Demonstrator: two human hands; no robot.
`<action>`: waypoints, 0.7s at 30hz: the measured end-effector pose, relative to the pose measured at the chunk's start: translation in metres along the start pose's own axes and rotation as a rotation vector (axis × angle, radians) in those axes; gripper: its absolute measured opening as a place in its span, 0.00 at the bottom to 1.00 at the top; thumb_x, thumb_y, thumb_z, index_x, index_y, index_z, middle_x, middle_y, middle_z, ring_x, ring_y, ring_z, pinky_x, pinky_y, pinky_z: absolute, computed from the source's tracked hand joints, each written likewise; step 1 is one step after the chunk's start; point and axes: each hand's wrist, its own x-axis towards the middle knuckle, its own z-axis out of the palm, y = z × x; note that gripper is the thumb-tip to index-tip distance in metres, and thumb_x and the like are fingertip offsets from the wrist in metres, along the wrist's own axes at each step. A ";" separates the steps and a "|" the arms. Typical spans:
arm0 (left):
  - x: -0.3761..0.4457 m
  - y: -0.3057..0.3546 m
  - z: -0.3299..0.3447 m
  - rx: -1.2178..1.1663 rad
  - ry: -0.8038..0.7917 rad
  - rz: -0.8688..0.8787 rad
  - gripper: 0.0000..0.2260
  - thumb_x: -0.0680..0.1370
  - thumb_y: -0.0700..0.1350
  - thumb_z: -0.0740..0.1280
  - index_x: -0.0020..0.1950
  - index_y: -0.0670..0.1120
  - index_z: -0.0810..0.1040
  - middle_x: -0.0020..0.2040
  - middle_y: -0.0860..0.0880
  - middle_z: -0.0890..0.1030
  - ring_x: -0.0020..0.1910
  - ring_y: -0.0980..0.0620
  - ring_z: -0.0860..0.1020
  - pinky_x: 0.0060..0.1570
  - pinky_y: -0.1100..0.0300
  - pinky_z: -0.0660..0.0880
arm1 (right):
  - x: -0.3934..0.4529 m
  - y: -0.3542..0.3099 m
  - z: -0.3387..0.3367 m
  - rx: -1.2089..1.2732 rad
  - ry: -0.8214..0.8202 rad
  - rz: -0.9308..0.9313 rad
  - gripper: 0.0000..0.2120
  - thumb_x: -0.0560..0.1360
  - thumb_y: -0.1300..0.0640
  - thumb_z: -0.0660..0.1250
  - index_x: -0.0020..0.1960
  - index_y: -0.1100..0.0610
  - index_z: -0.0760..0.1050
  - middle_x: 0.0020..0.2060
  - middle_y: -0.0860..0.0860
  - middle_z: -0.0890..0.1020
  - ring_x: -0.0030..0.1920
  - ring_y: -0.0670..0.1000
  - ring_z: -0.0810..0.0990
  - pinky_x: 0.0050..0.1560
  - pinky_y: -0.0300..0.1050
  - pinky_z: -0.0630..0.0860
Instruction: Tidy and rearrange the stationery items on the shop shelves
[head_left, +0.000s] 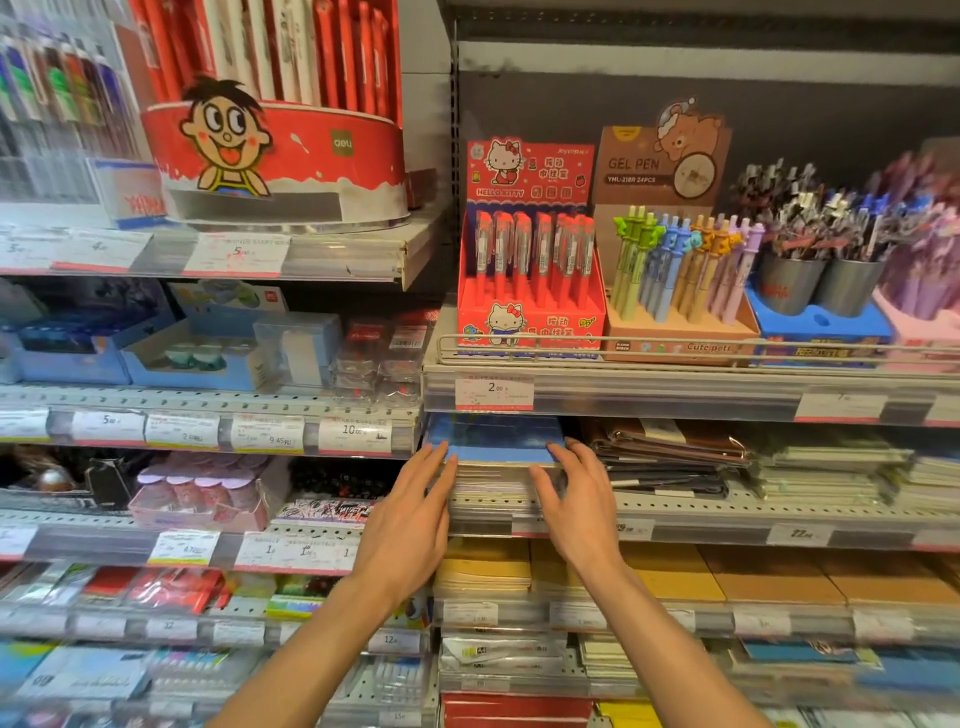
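Observation:
A stack of notebooks with a blue cover on top lies on the middle shelf, just under the 2.00 price tag. My left hand rests flat against the stack's left front corner, fingers spread. At the right front edge of the stack my right hand lies the same way, fingertips touching the blue cover. Neither hand is closed around anything.
Above stand a red Hello Kitty pen box, a brown gel pen display and metal cups of pens. Dark and beige notebook piles lie right of the blue stack. Yellow and brown notebooks fill the shelf below. Small boxed stationery crowds the left shelves.

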 end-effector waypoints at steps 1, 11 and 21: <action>0.001 0.001 0.002 0.010 -0.008 0.001 0.24 0.79 0.41 0.65 0.75 0.43 0.67 0.77 0.47 0.64 0.77 0.48 0.59 0.58 0.56 0.78 | 0.003 0.000 0.001 -0.011 -0.010 0.005 0.22 0.80 0.47 0.63 0.71 0.54 0.72 0.73 0.53 0.70 0.73 0.51 0.65 0.71 0.48 0.64; 0.010 0.007 0.015 -0.018 -0.034 -0.082 0.25 0.82 0.53 0.54 0.78 0.47 0.60 0.80 0.50 0.56 0.79 0.53 0.47 0.66 0.57 0.69 | 0.000 0.004 0.016 -0.065 -0.029 -0.088 0.24 0.82 0.44 0.58 0.75 0.52 0.65 0.78 0.50 0.60 0.76 0.49 0.61 0.73 0.45 0.62; 0.015 0.022 0.001 0.069 -0.236 -0.187 0.33 0.80 0.65 0.49 0.80 0.50 0.44 0.80 0.51 0.39 0.77 0.53 0.34 0.71 0.48 0.66 | 0.001 0.009 0.005 -0.235 -0.175 -0.149 0.32 0.81 0.37 0.53 0.79 0.51 0.53 0.80 0.51 0.52 0.79 0.53 0.52 0.78 0.51 0.55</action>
